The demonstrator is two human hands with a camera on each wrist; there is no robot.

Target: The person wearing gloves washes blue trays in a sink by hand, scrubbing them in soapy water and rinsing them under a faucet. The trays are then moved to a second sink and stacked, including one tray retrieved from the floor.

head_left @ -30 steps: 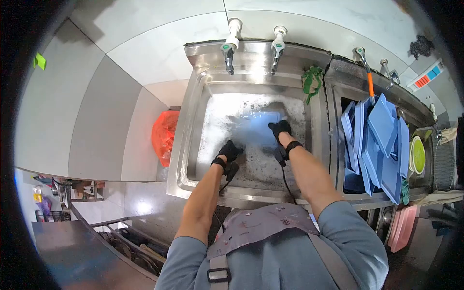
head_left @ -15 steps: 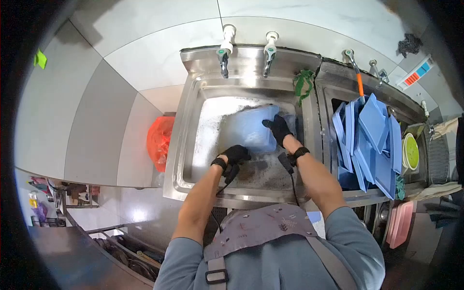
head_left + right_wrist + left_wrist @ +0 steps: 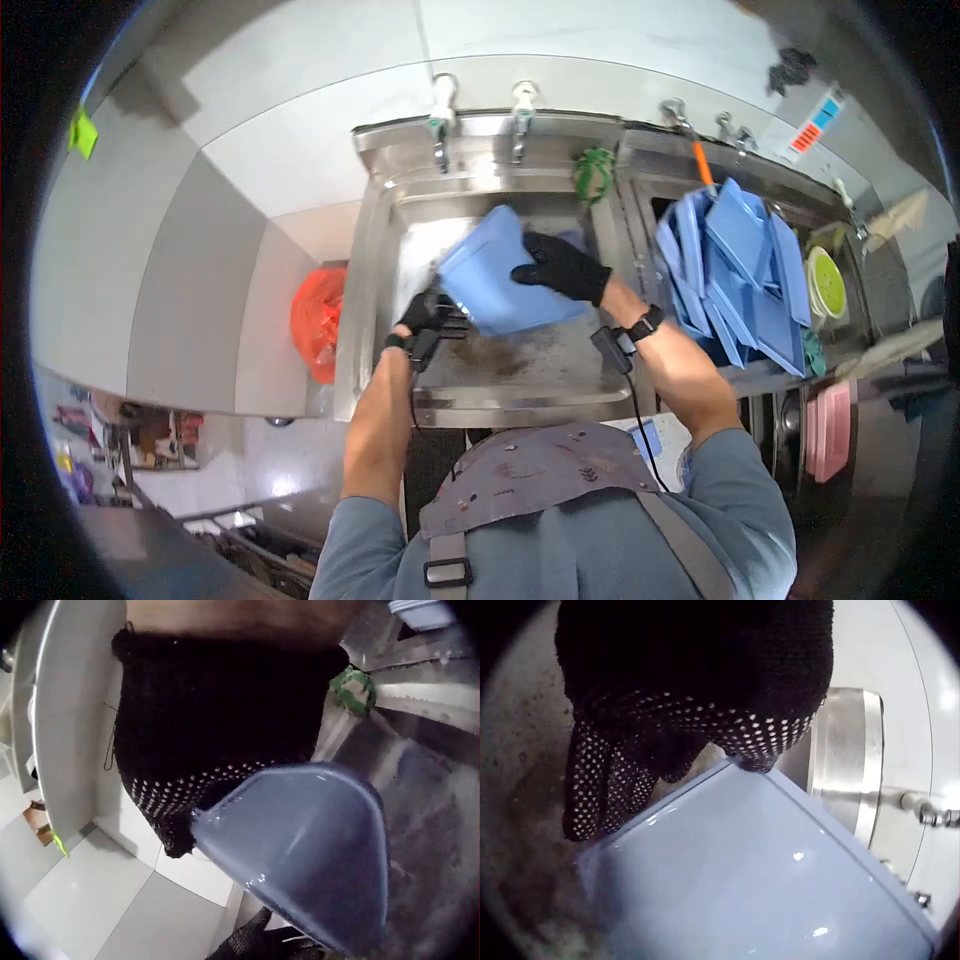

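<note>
I have the right hand [image 3: 568, 268] clamped on one edge of a blue tray [image 3: 485, 275]; the left hand [image 3: 428, 312], straight fingers apart, touches its left side. The tray has just risen and tilted above the sink [image 3: 500, 412], so I judge the right grip carries most weight.

Blue-Grey Sleeves [image 3: 735, 490], Dotted Gloves [image 3: 694, 667]

The left hand [image 3: 425, 313] and right hand [image 3: 567, 268] wear black knit, dotted white along the fingers. Dark wristbands [image 3: 648, 322] sit beside black camera units [image 3: 611, 350] with thin cables [image 3: 636, 405]. A mauve-grey printed apron [image 3: 540, 480] has a grey strap [image 3: 690, 540] and black buckle [image 3: 447, 562].
</note>
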